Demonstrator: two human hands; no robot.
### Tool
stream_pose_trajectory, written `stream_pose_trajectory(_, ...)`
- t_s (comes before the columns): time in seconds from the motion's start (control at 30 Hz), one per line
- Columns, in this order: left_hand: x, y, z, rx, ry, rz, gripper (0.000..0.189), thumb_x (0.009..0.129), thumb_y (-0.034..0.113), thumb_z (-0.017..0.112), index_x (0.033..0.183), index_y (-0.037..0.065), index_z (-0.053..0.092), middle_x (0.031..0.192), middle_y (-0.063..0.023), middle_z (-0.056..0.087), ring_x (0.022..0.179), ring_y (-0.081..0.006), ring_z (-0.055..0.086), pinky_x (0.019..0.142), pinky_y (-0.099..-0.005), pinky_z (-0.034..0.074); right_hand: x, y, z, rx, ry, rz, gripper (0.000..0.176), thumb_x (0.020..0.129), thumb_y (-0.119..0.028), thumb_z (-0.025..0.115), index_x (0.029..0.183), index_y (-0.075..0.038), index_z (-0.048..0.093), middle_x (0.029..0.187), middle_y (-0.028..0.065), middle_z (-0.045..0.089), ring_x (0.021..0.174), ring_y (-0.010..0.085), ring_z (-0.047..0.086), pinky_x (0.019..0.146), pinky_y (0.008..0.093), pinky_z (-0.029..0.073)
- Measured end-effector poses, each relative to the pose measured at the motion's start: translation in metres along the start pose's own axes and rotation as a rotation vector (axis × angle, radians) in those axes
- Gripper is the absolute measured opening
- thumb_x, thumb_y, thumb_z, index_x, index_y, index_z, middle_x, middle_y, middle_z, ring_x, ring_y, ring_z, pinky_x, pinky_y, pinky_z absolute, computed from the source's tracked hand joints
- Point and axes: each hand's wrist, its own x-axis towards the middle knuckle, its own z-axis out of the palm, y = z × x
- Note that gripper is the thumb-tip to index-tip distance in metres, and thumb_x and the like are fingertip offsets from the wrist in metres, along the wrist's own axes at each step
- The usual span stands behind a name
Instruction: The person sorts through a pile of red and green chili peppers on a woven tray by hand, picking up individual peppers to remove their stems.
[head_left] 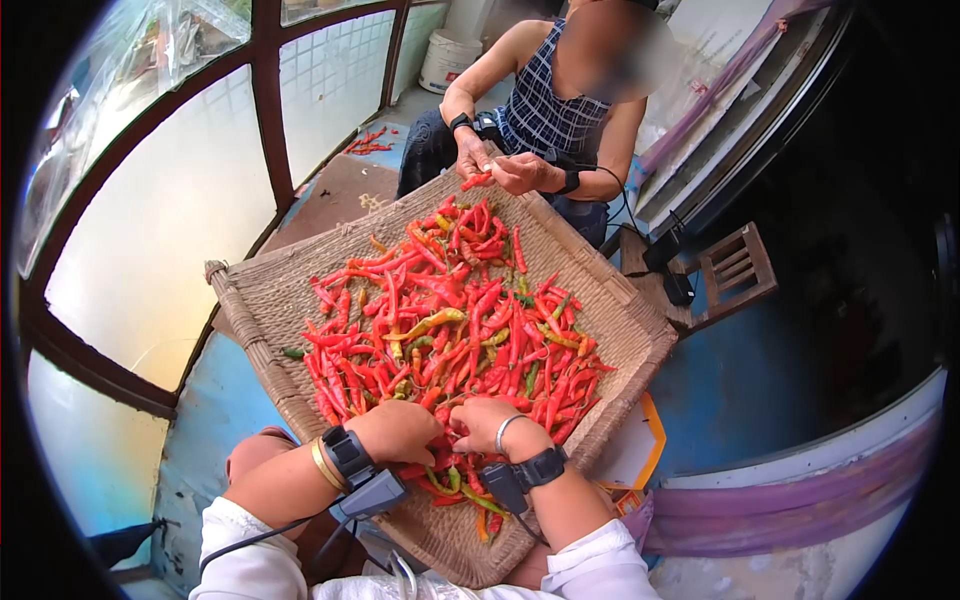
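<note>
A heap of chili peppers [440,310], mostly red with some green and yellow ones, lies in a large square woven tray [290,250]. My left hand [398,432] is over the near side of the heap with its fingers curled in. Close beside it, my right hand [485,420] has its fingers bent and drawn together among the peppers. The two hands nearly meet. Whatever is between my fingertips is hidden. Just below my hands, several green and red chili peppers [455,480] lie toward the tray's near corner.
Across the tray, another person [560,100] sits holding a red pepper [478,181] in both hands. A wooden stool or chair [735,265] stands at the right. Framed window panels [160,220] line the left. A white bucket [450,60] and a few peppers [368,143] are on the floor behind.
</note>
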Motion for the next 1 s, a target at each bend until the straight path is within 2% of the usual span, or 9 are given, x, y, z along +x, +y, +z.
stream_pose_trajectory(0.23, 0.006, 0.002, 0.012, 0.075, 0.055, -0.064, 0.027, 0.070, 0.028, 0.063, 0.085, 0.006, 0.058, 0.070, -0.0135, 0.059, 0.069, -0.0321, 0.059, 0.060, -0.0420, 0.046, -0.001, -0.005, 0.011, -0.080, 0.085, 0.014, 0.028, 0.067, -0.031, 0.066, 0.085, -0.010, 0.060, 0.086, 0.0115, 0.060, 0.084, 0.0282, 0.058, 0.071, 0.0393, 0.046)
stream_pose_trajectory(0.33, 0.008, 0.001, 0.015, 0.126, 0.098, -0.062, 0.024, 0.073, 0.026, 0.059, 0.079, 0.004, 0.063, 0.073, -0.0132, 0.062, 0.071, -0.0289, 0.062, 0.060, -0.0391, 0.049, 0.007, -0.007, 0.013, -0.115, 0.006, 0.074, 0.023, 0.070, -0.028, 0.062, 0.085, -0.010, 0.060, 0.087, 0.0126, 0.061, 0.086, 0.0296, 0.058, 0.073, 0.0398, 0.046)
stream_pose_trajectory(0.43, 0.009, 0.003, 0.013, 0.158, 0.105, -0.077, 0.022, 0.077, 0.023, 0.053, 0.077, 0.004, 0.064, 0.072, -0.0129, 0.062, 0.069, -0.0281, 0.062, 0.058, -0.0386, 0.049, 0.002, -0.010, 0.012, -0.085, 0.068, 0.079, 0.026, 0.068, -0.026, 0.063, 0.088, -0.010, 0.059, 0.088, 0.0139, 0.061, 0.086, 0.0297, 0.058, 0.074, 0.0407, 0.046)
stream_pose_trajectory(0.57, 0.008, 0.004, 0.010, 0.174, 0.100, -0.179, 0.018, 0.071, 0.024, 0.061, 0.076, 0.007, 0.064, 0.068, -0.0102, 0.061, 0.068, -0.0273, 0.062, 0.058, -0.0383, 0.049, 0.005, -0.007, 0.018, -0.021, 0.083, 0.066, 0.031, 0.067, -0.025, 0.064, 0.093, -0.010, 0.057, 0.088, 0.0152, 0.061, 0.085, 0.0306, 0.058, 0.074, 0.0409, 0.046)
stream_pose_trajectory(0.63, 0.006, 0.006, 0.005, 0.154, 0.084, -0.184, 0.018, 0.071, 0.024, 0.060, 0.074, 0.007, 0.064, 0.067, -0.0100, 0.061, 0.067, -0.0272, 0.062, 0.057, -0.0379, 0.049, 0.006, -0.010, 0.016, -0.008, -0.020, -0.051, 0.035, 0.066, -0.024, 0.065, 0.097, -0.010, 0.056, 0.089, 0.0151, 0.061, 0.086, 0.0314, 0.058, 0.074, 0.0404, 0.046)
stream_pose_trajectory(0.77, 0.007, 0.003, 0.010, 0.183, 0.059, -0.133, 0.019, 0.070, 0.024, 0.059, 0.073, 0.007, 0.065, 0.068, -0.0109, 0.061, 0.066, -0.0269, 0.061, 0.057, -0.0382, 0.048, 0.005, -0.016, 0.012, -0.026, -0.030, -0.018, 0.034, 0.067, -0.023, 0.065, 0.096, -0.010, 0.056, 0.090, 0.0149, 0.061, 0.086, 0.0316, 0.058, 0.074, 0.0397, 0.046)
stream_pose_trajectory(0.87, 0.006, 0.001, 0.006, 0.150, 0.068, -0.138, 0.018, 0.069, 0.023, 0.058, 0.075, 0.008, 0.065, 0.067, -0.0113, 0.061, 0.065, -0.0276, 0.061, 0.057, -0.0385, 0.048, 0.008, -0.006, 0.017, 0.015, 0.011, -0.085, 0.031, 0.067, -0.020, 0.065, 0.095, -0.009, 0.056, 0.087, 0.0137, 0.061, 0.085, 0.0311, 0.058, 0.073, 0.0392, 0.046)
stream_pose_trajectory(0.93, 0.000, -0.002, -0.007, 0.071, 0.051, -0.128, 0.015, 0.071, 0.021, 0.057, 0.076, 0.009, 0.064, 0.067, -0.0116, 0.060, 0.064, -0.0288, 0.059, 0.057, -0.0380, 0.046, 0.006, -0.001, 0.013, 0.149, 0.220, -0.164, 0.037, 0.066, -0.017, 0.065, 0.100, -0.010, 0.055, 0.078, 0.0117, 0.060, 0.075, 0.0269, 0.059, 0.067, 0.0355, 0.047)
stream_pose_trajectory(1.0, -0.005, -0.012, -0.010, -0.041, 0.110, -0.071, 0.016, 0.072, 0.022, 0.057, 0.077, 0.009, 0.064, 0.067, -0.0120, 0.060, 0.063, -0.0287, 0.059, 0.057, -0.0375, 0.046, -0.002, -0.003, -0.002, 0.318, 0.273, -0.155, 0.042, 0.065, -0.016, 0.066, 0.105, -0.010, 0.053, 0.073, 0.0098, 0.058, 0.069, 0.0231, 0.058, 0.064, 0.0329, 0.046)
